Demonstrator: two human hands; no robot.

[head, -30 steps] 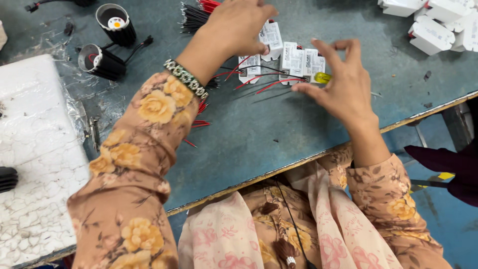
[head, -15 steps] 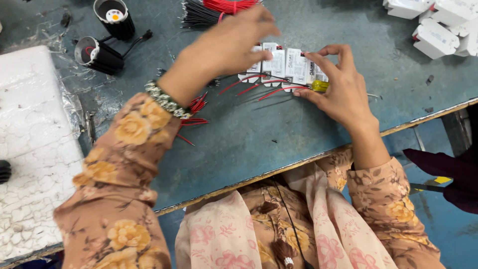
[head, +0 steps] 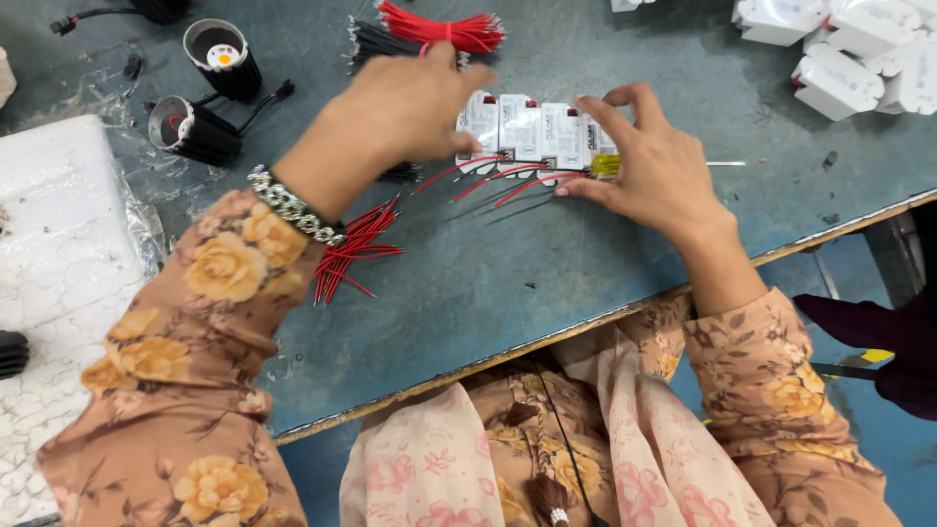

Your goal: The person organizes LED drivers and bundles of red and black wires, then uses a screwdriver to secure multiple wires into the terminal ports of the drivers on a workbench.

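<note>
Your left hand (head: pixel 405 112) lies palm down at the left end of a row of small white driver modules (head: pixel 532 132) on the blue worktop (head: pixel 547 273), its fingers pressed together over the first module so that you cannot see whether they pinch it. Your right hand (head: pixel 649 161) closes off the right end of the same row, fingers spread, the thumb low against the near edge and the index finger laid across the last module. The row sits at the middle of the worktop, toward the far side, the modules touching side by side, with thin red and black leads (head: pixel 498 181) trailing out toward you.

Just beyond your left hand lies a tied bundle of red wires (head: pixel 439 27) next to a bundle of black ones (head: pixel 376 41). Loose red wires (head: pixel 356 244) fan out near your left wrist (right beside the beaded bracelet (head: pixel 293 207)). Two black cylindrical lamp housings (head: pixel 210 98) stand far left, and a pile of white boxes (head: pixel 859 49) sits far right.
</note>
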